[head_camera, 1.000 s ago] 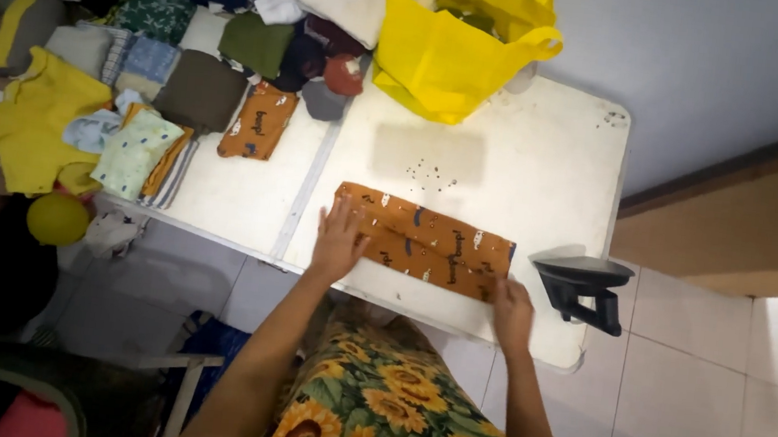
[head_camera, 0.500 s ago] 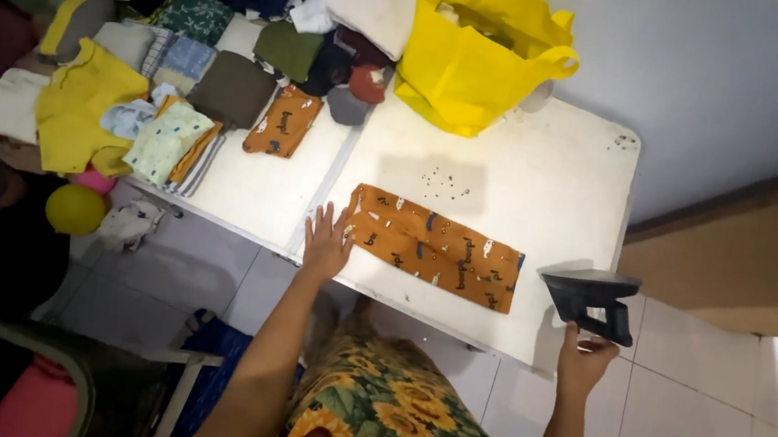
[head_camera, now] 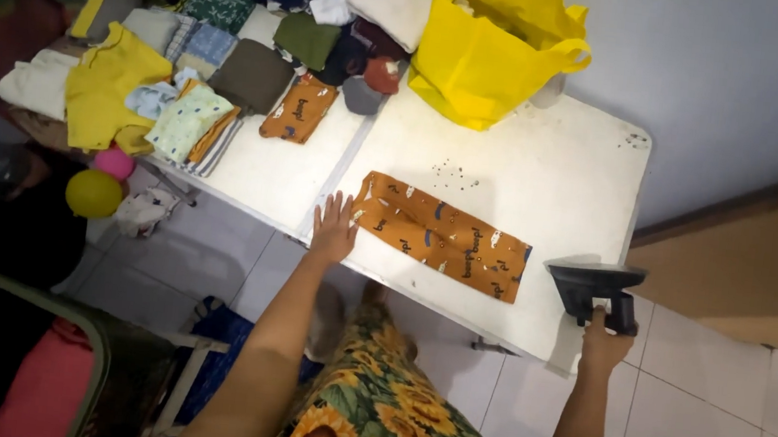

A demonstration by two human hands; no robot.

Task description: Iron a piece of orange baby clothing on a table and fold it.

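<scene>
One orange printed cloth (head_camera: 443,237) lay folded flat on the white table (head_camera: 567,170), left hand (head_camera: 334,229) spread open on its end, right hand (head_camera: 605,342) gripping the black iron (head_camera: 596,290), pressing not begun.

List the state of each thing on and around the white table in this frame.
Orange patterned cloth: folded flat into a long strip on the table.
Iron: upright at the table's right edge, gripped by the right hand.
Left hand: open, pressing the cloth's left end.
Yellow bag: open, standing.
Small orange piece: folded.
Clothes pile: folded, stacked.
</scene>
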